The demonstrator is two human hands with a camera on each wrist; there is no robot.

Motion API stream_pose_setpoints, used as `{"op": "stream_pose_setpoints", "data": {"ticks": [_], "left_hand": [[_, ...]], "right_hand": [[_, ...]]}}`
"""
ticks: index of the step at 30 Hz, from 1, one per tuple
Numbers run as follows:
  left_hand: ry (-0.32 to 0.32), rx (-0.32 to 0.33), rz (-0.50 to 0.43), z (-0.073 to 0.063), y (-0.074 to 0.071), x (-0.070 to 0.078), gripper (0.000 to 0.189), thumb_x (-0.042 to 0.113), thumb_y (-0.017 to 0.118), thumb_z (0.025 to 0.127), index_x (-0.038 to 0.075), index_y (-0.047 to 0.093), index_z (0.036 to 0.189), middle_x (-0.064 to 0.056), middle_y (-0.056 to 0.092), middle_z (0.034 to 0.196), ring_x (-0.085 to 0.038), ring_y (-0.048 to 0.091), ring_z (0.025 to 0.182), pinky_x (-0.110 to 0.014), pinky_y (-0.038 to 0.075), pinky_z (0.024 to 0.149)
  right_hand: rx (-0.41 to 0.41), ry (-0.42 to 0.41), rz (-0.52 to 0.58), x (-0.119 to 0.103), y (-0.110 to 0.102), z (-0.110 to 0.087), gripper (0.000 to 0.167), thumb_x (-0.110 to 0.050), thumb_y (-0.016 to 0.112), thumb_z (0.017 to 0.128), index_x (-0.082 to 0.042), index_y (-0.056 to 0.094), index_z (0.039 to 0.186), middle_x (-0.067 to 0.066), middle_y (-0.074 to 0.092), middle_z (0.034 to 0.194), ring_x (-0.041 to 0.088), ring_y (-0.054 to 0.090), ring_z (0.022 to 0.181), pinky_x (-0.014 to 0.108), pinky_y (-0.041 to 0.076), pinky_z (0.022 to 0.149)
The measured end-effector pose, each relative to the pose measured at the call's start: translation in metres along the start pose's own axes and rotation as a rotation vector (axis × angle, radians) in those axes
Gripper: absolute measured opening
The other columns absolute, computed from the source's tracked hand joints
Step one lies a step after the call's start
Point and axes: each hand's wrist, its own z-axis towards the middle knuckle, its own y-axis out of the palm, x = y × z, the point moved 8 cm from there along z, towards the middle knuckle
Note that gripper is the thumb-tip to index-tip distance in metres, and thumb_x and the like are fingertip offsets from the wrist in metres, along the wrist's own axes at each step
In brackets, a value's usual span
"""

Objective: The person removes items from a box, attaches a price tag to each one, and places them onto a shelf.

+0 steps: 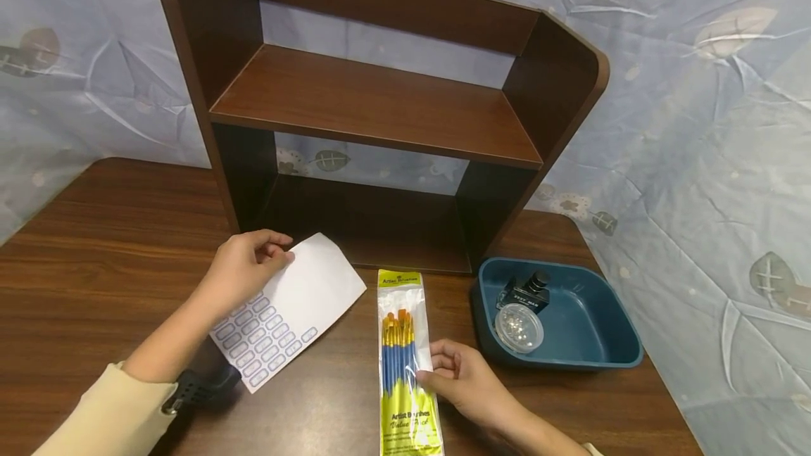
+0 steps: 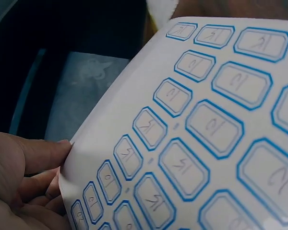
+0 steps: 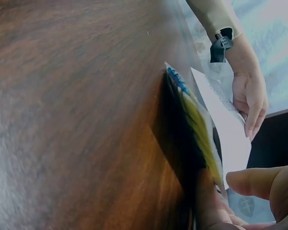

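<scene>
My left hand (image 1: 237, 269) pinches the upper left edge of a white sheet of stickers (image 1: 323, 276). Rows of small blue-framed labels (image 2: 170, 162) with handwritten marks cover part of it, and the left wrist view shows them close up. To the right is a clear pack of artist brushes (image 1: 398, 361) with blue handles and a yellow-green printed label. My right hand (image 1: 465, 382) holds this pack by its right edge, thumb in front and fingers behind. In the right wrist view the pack (image 3: 197, 124) stands edge-on above its dark shadow.
A brown two-tier shelf (image 1: 374, 100) stands at the back of the wooden table (image 1: 95, 266). At the right, a blue bin (image 1: 586, 319) holds a black box (image 1: 527, 295) and a round clear container (image 1: 519, 328) of small pieces. Patterned cloth hangs behind.
</scene>
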Motion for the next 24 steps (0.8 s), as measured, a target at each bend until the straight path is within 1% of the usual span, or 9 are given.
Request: {"op": "stream_pose_setpoints", "data": {"ticks": [3, 6, 10, 17, 21, 24], "left_hand": [[-0.027, -0.011, -0.025, 0.000, -0.003, -0.001, 0.024, 0.009, 0.070, 0.099, -0.006, 0.073, 0.117, -0.019, 0.074, 0.098, -0.022, 0.061, 0.080, -0.019, 0.049, 0.063], [-0.052, -0.010, -0.053, 0.000, -0.004, 0.000, 0.022, 0.011, 0.068, 0.100, -0.004, 0.075, 0.115, -0.019, 0.074, 0.099, -0.021, 0.060, 0.080, -0.020, 0.049, 0.063], [-0.069, -0.005, -0.081, 0.000, -0.005, 0.004, 0.020, 0.013, 0.068, 0.101, -0.003, 0.075, 0.113, -0.018, 0.073, 0.099, -0.020, 0.057, 0.080, -0.020, 0.048, 0.063], [-0.059, 0.032, -0.135, 0.001, -0.008, 0.016, 0.018, 0.011, 0.067, 0.101, -0.003, 0.074, 0.111, -0.017, 0.070, 0.096, -0.014, 0.054, 0.077, -0.020, 0.046, 0.062], [-0.069, 0.031, -0.176, 0.001, -0.004, 0.022, 0.020, 0.012, 0.067, 0.102, -0.003, 0.072, 0.113, -0.016, 0.068, 0.096, -0.013, 0.054, 0.077, -0.019, 0.046, 0.062], [-0.069, 0.020, -0.211, 0.001, 0.000, 0.027, 0.020, 0.012, 0.066, 0.102, -0.003, 0.072, 0.115, -0.015, 0.066, 0.097, -0.013, 0.055, 0.077, -0.019, 0.047, 0.063]], "right_hand": [[0.002, -0.043, -0.051, -0.004, -0.001, -0.001, 0.042, -0.004, 0.068, 0.096, 0.020, 0.055, 0.128, 0.022, 0.073, 0.109, 0.003, 0.069, 0.086, 0.016, 0.058, 0.078], [0.004, -0.075, -0.091, -0.006, -0.004, -0.003, 0.042, -0.004, 0.067, 0.096, 0.021, 0.056, 0.129, 0.028, 0.071, 0.111, 0.002, 0.068, 0.086, 0.015, 0.058, 0.078], [0.013, -0.082, -0.118, -0.006, -0.008, -0.005, 0.044, -0.005, 0.066, 0.097, 0.020, 0.056, 0.132, 0.029, 0.070, 0.113, 0.001, 0.068, 0.087, 0.015, 0.058, 0.078], [0.058, -0.117, -0.162, -0.012, -0.017, -0.008, 0.041, -0.003, 0.063, 0.098, 0.019, 0.055, 0.132, 0.029, 0.069, 0.114, 0.002, 0.066, 0.091, 0.016, 0.059, 0.080], [0.083, -0.130, -0.180, -0.016, -0.020, -0.008, 0.039, -0.002, 0.062, 0.099, 0.017, 0.055, 0.132, 0.029, 0.067, 0.117, 0.005, 0.067, 0.097, 0.019, 0.060, 0.085], [0.086, -0.151, -0.189, -0.020, -0.021, -0.008, 0.037, -0.002, 0.062, 0.100, 0.016, 0.056, 0.132, 0.029, 0.067, 0.119, 0.007, 0.068, 0.100, 0.021, 0.061, 0.087]]}}
